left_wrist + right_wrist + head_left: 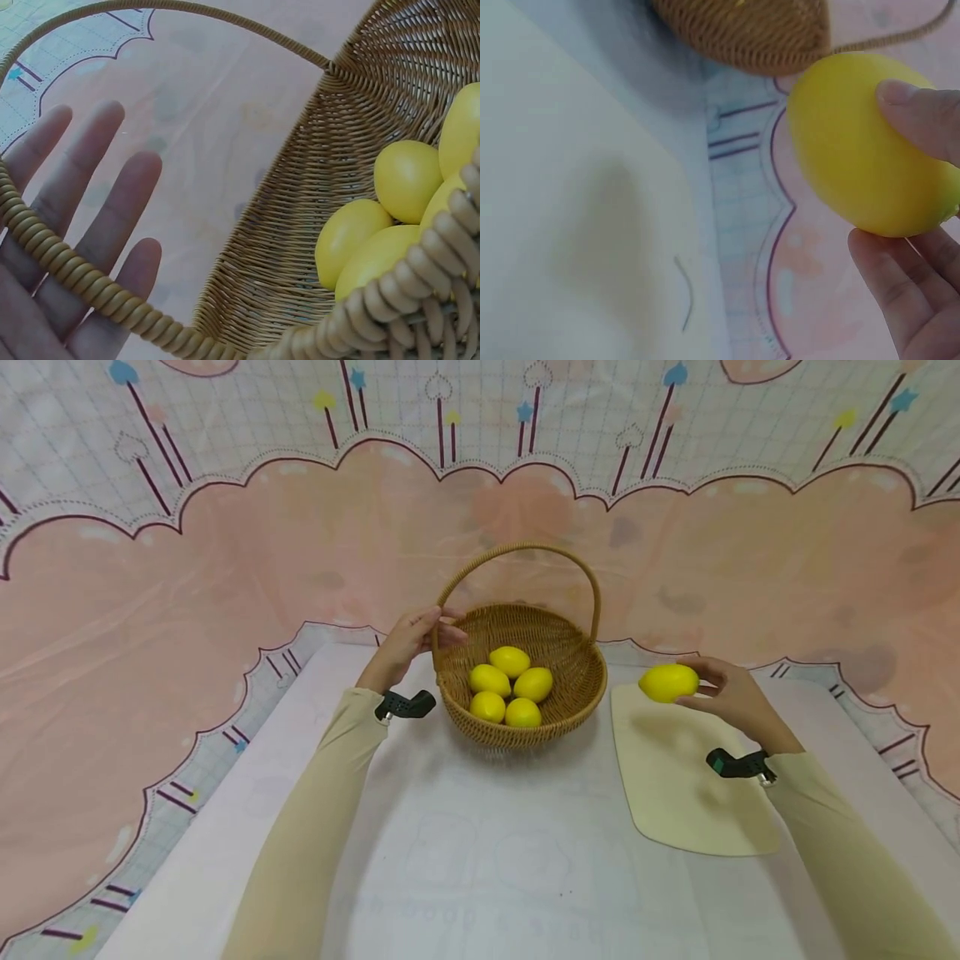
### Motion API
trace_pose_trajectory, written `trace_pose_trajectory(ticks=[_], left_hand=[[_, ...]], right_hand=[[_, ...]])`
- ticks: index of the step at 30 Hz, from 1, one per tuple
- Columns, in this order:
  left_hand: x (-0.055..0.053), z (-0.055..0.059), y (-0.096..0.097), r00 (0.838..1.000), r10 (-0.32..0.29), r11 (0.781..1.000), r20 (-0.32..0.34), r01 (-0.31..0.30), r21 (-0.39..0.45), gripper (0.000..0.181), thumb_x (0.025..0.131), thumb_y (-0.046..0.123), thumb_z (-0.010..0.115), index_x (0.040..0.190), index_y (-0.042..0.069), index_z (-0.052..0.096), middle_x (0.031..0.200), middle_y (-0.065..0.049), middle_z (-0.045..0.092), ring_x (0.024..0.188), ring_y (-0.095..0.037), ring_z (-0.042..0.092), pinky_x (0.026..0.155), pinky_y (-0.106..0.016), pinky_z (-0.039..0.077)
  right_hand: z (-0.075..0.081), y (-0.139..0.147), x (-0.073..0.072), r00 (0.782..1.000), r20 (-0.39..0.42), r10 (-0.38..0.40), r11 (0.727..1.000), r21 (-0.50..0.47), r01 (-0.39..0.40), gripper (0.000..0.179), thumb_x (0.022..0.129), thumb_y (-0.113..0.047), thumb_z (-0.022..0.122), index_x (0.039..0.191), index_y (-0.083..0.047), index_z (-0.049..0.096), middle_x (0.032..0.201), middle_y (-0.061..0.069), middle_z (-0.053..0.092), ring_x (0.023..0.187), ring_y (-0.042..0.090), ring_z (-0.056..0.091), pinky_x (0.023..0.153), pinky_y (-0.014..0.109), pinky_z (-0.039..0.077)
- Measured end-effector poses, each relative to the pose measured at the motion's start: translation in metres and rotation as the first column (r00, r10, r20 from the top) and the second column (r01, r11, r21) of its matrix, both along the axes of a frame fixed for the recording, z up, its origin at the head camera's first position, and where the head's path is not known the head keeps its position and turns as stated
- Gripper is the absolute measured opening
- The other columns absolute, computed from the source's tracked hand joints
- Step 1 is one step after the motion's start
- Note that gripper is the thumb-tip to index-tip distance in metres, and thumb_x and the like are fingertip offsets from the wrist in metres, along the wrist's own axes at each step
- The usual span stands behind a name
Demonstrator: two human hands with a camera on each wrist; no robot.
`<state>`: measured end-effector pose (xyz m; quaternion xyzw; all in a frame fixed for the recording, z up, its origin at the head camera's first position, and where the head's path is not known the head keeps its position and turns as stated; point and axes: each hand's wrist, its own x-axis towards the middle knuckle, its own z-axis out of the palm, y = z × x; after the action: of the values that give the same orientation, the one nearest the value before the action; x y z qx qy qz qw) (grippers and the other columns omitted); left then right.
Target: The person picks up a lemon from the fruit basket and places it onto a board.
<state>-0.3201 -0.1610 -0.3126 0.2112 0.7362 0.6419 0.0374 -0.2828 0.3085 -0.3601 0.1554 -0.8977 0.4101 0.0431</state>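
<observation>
Lemon was suspended above the far end of the cream cutting board, off its surface and to the right of the wicker basket. The right grip pinched this lemon, thumb on one side and fingers on the other. Five further lemons lay grouped inside the basket.

Status, by judgement: lemons were being handled singly between basket and board. Five lay in the basket; the sixth had yet to be set down. The direction of transfer could not be determined.

The right forearm extended from the lower right, with the hand turned inward toward the basket. The left grip was positioned at the left side of the handle, fingers extended and spread, not wrapped around it. It held nothing; contact with the handle could not be confirmed. The left forearm extended from the lower left.

A black camera was fitted at the left wrist. Basket and board were located side by side on the white counter, with a patterned cloth behind.
</observation>
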Motion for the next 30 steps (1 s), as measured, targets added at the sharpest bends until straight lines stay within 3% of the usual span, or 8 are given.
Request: trace_pose_trajectory(ticks=[5,11,18,20,23,25,27,30], left_hand=[[-0.002,-0.002,0.003,1.000,0.022,0.999,-0.019,-0.022,0.025,0.043,0.102,0.036,0.033,0.117,0.006,0.060,0.081,0.013,0.072,0.089,-0.010,0.069,0.085,-0.025,0.051],[-0.003,-0.005,0.005,0.999,0.037,0.999,-0.038,-0.035,0.036,0.048,0.103,0.037,0.032,0.119,-0.001,0.057,0.079,0.013,0.071,0.088,-0.010,0.069,0.084,-0.024,0.052],[-0.002,-0.006,0.005,0.998,0.038,0.999,-0.051,-0.036,0.034,0.046,0.103,0.037,0.032,0.117,0.002,0.058,0.078,0.013,0.071,0.086,-0.008,0.069,0.085,-0.026,0.052],[-0.002,-0.006,0.005,0.998,0.042,0.999,-0.049,-0.041,0.032,0.046,0.103,0.036,0.031,0.117,0.001,0.058,0.077,0.013,0.071,0.085,-0.007,0.069,0.085,-0.026,0.052],[-0.002,-0.006,0.005,0.998,0.047,0.999,-0.046,-0.046,0.028,0.046,0.103,0.035,0.031,0.117,0.000,0.057,0.076,0.013,0.071,0.085,-0.006,0.068,0.084,-0.025,0.052],[-0.002,-0.006,0.005,0.998,0.048,0.999,-0.046,-0.047,0.026,0.046,0.103,0.035,0.031,0.117,0.000,0.057,0.076,0.013,0.071,0.085,-0.006,0.068,0.084,-0.025,0.051],[-0.001,-0.005,0.005,0.998,0.048,0.999,-0.045,-0.047,0.025,0.046,0.103,0.034,0.031,0.117,0.000,0.058,0.076,0.013,0.071,0.085,-0.006,0.068,0.084,-0.025,0.051],[-0.001,-0.005,0.005,0.998,0.049,0.999,-0.046,-0.048,0.023,0.046,0.103,0.036,0.031,0.117,0.002,0.058,0.076,0.013,0.071,0.085,-0.006,0.068,0.085,-0.025,0.051]], right_hand=[[-0.013,0.017,-0.003,0.999,0.007,-0.049,0.999,-0.002,0.049,0.062,0.085,-0.027,0.070,0.135,0.001,0.045,0.130,0.018,0.051,0.098,-0.018,0.045,0.081,0.000,0.043],[-0.029,0.034,-0.006,0.996,0.044,-0.082,0.995,-0.053,0.084,0.061,0.087,-0.025,0.068,0.136,0.002,0.044,0.117,-0.015,0.051,0.096,-0.021,0.043,0.079,0.000,0.043],[-0.048,0.049,-0.012,0.986,0.093,-0.135,0.990,-0.022,0.137,0.065,0.087,-0.032,0.067,0.136,0.003,0.042,0.114,-0.018,0.047,0.093,-0.023,0.038,0.077,-0.002,0.040],[-0.052,0.052,-0.013,0.983,0.104,-0.153,0.988,-0.003,0.154,0.066,0.087,-0.034,0.066,0.136,0.003,0.042,0.116,-0.011,0.051,0.095,-0.019,0.042,0.077,-0.002,0.039],[-0.057,0.055,-0.015,0.976,0.127,-0.175,0.985,0.030,0.173,0.068,0.088,-0.036,0.064,0.138,0.003,0.040,0.129,0.012,0.052,0.112,0.007,0.054,0.077,-0.001,0.040],[-0.059,0.056,-0.015,0.973,0.142,-0.183,0.983,0.042,0.179,0.070,0.089,-0.036,0.063,0.140,0.004,0.037,0.138,0.026,0.043,0.123,0.029,0.049,0.079,0.001,0.043],[-0.060,0.056,-0.015,0.969,0.157,-0.190,0.982,0.040,0.186,0.070,0.090,-0.035,0.062,0.140,0.005,0.035,0.139,0.030,0.040,0.125,0.041,0.042,0.079,0.002,0.044],[-0.062,0.057,-0.016,0.967,0.169,-0.192,0.981,0.022,0.191,0.069,0.090,-0.034,0.062,0.140,0.005,0.035,0.139,0.030,0.039,0.114,0.018,0.052,0.077,0.002,0.044]])
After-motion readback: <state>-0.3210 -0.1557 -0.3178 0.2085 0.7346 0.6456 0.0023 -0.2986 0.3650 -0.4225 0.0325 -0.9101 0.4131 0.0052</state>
